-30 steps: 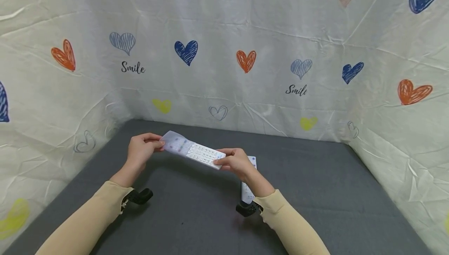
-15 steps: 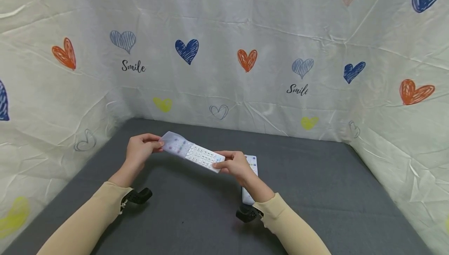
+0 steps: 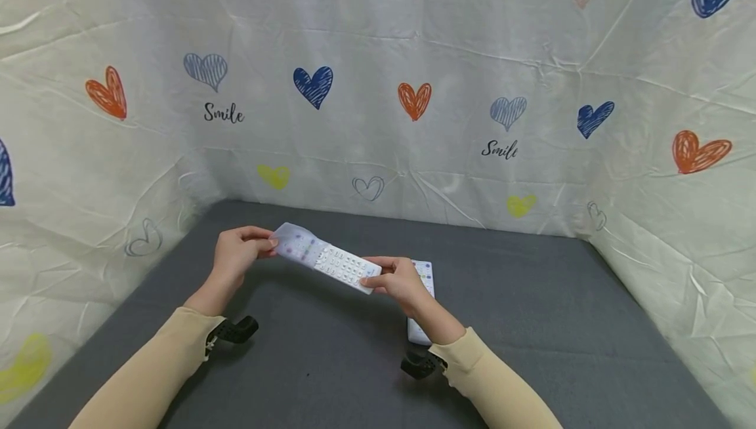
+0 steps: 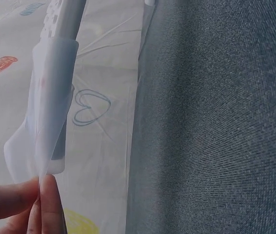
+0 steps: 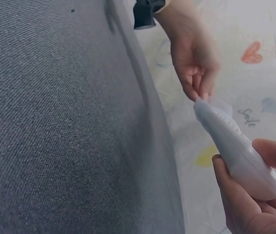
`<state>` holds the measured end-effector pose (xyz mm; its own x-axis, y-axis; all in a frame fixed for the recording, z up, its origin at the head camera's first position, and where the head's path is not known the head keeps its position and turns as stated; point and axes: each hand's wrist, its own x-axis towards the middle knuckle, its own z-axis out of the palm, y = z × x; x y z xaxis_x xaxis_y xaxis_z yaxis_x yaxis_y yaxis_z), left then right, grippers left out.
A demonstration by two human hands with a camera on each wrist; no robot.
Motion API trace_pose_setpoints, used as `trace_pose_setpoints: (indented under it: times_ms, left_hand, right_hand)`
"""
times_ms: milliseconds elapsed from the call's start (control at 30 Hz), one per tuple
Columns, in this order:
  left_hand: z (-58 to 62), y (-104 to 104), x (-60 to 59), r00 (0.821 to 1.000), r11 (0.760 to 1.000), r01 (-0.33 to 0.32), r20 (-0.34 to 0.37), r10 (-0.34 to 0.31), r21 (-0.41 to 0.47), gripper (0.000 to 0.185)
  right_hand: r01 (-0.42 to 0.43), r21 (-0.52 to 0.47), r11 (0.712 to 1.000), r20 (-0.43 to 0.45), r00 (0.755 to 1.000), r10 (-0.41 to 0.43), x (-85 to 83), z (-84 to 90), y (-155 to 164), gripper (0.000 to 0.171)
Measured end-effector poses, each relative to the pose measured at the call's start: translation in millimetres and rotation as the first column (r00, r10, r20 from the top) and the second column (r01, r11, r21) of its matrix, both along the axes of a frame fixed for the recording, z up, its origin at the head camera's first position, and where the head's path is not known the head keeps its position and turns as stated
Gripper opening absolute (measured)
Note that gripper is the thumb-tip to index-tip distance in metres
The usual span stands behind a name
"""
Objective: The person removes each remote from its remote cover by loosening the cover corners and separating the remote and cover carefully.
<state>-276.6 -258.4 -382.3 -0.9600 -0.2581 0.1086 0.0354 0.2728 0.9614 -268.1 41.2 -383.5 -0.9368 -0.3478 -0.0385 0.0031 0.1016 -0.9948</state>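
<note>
Two hands are holding one white remote control [image 3: 331, 261] in the air above the grey table [image 3: 531, 324]. Left hand [image 3: 236, 255] is pinching the loose end of a translucent sleeve cover [image 4: 43, 122] that is partly covering the remote's far end. Right hand [image 3: 397, 281] is gripping the remote's bare end, fingers curled around it. Remote is lying tilted, buttons facing up. Second white remote [image 3: 422, 285] is resting flat on the table, just behind the right hand. Heart-printed cloth [image 3: 413, 101] is lining the walls.
</note>
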Motion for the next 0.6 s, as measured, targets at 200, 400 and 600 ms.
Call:
trace_pose_setpoints:
  times_ms: [200, 400, 600]
  left_hand:
    - [-2.4, 0.6, -0.1, 1.0, 1.0, 0.002, 0.009, -0.002, 0.008, 0.032]
    - [-2.8, 2.0, -1.0, 1.0, 1.0, 0.002, -0.004, -0.002, 0.031, 0.031]
    - [-1.4, 2.7, -0.5, 1.0, 0.999, 0.005, 0.004, -0.006, 0.047, 0.032]
  right_hand:
    - [0.001, 0.014, 1.0, 0.001, 1.0, -0.001, 0.7, -1.1, 2.5, 0.043]
    - [-0.002, 0.003, 1.0, -0.015, 1.0, 0.002, 2.3, -1.3, 4.5, 0.043]
    - [0.001, 0.017, 1.0, -0.033, 0.999, -0.001, 3.9, -2.4, 6.9, 0.043]
